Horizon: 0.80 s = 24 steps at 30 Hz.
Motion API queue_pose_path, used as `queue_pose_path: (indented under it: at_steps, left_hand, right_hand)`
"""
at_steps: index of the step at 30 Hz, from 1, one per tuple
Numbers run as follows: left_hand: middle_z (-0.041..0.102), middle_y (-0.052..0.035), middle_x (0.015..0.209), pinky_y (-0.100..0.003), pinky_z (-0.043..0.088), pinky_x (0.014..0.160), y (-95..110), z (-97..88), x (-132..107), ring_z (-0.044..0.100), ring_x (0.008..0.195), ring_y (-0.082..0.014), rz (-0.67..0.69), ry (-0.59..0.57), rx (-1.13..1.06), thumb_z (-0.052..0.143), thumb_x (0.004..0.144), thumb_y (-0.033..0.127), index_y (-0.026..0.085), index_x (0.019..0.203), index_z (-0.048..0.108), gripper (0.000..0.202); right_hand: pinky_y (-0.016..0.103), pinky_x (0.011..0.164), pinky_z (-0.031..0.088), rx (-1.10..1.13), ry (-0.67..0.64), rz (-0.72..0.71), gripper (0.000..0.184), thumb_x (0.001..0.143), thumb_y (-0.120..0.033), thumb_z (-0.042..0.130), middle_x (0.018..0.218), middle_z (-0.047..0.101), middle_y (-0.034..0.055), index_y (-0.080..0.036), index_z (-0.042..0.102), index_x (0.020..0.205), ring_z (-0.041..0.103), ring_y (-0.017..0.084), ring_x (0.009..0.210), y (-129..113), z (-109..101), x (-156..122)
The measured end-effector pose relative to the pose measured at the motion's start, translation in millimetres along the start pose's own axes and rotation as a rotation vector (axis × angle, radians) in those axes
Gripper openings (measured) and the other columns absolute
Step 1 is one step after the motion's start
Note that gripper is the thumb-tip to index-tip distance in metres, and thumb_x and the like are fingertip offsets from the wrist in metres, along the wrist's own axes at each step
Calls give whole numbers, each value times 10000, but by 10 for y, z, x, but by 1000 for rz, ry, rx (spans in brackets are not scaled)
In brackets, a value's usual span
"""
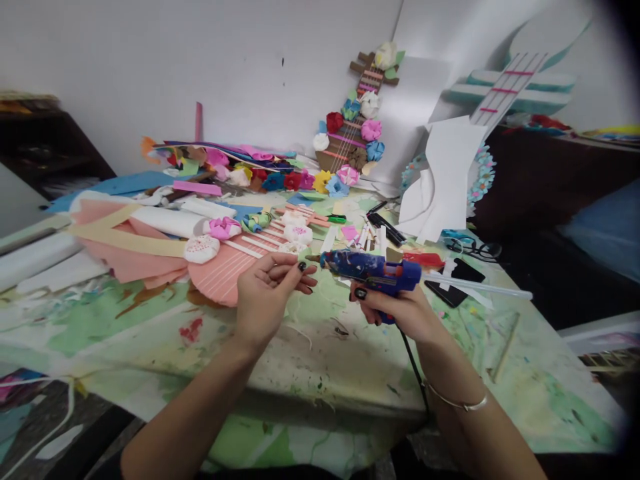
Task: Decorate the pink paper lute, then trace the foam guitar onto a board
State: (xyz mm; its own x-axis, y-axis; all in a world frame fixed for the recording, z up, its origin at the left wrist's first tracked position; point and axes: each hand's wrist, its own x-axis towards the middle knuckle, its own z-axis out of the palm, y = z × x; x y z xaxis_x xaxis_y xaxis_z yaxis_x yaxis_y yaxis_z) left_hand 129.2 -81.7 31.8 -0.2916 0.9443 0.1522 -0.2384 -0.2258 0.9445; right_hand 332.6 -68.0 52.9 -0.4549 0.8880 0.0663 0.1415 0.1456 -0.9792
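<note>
In my right hand (pixel 403 312) is a blue hot glue gun (pixel 355 265), its nozzle pointing left and its black cord (pixel 414 363) hanging down over the table edge. My left hand (pixel 267 287) is raised in front of the nozzle, its fingers pinched on a small pale green paper piece (pixel 305 254), which looks like a leaf. The nozzle tip is at or very near this piece; whether they touch I cannot tell. Just behind my left hand lies a pink paper guitar (pixel 215 277) with white strings and paper flowers (pixel 225 228) along its upper edge.
Against the wall leans a brown cardboard guitar (pixel 345 143) covered with paper flowers. White cutouts (pixel 445 173) stand to its right. A black phone (pixel 455 283), glasses (pixel 485 249), a clear glue stick (pixel 500 289) and markers (pixel 387 229) lie on the paint-stained tablecloth (pixel 340 360). Paper rolls (pixel 40 257) fill the left side.
</note>
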Motion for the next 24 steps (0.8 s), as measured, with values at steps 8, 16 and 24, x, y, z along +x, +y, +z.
queue_pose_path:
  at_steps: [8, 16, 24]
  left_hand:
    - [738, -55, 705, -219, 547, 512, 62, 15, -29, 697, 587, -163, 24, 6, 13, 719, 723, 213, 141, 812, 580, 180]
    - [742, -75, 731, -248, 544, 508, 43, 8, -31, 693, 575, -177, 29, -10, 28, 724, 723, 241, 140, 814, 586, 194]
    - [734, -67, 699, -232, 532, 485, 35, 0, -19, 684, 552, -166, 32, 1, 38, 715, 729, 228, 139, 818, 584, 183]
  right_hand:
    - [217, 414, 383, -142, 70, -135, 401, 788, -440, 617, 428, 529, 12, -151, 552, 518, 487, 95, 393, 57, 61, 29]
    - [215, 429, 392, -168, 58, -107, 399, 789, -456, 617, 440, 530, 5, -153, 553, 538, 496, 95, 410, 73, 63, 30]
    - [212, 431, 396, -145, 108, -123, 398, 787, -453, 614, 445, 525, 3, -154, 537, 536, 491, 92, 411, 38, 48, 32]
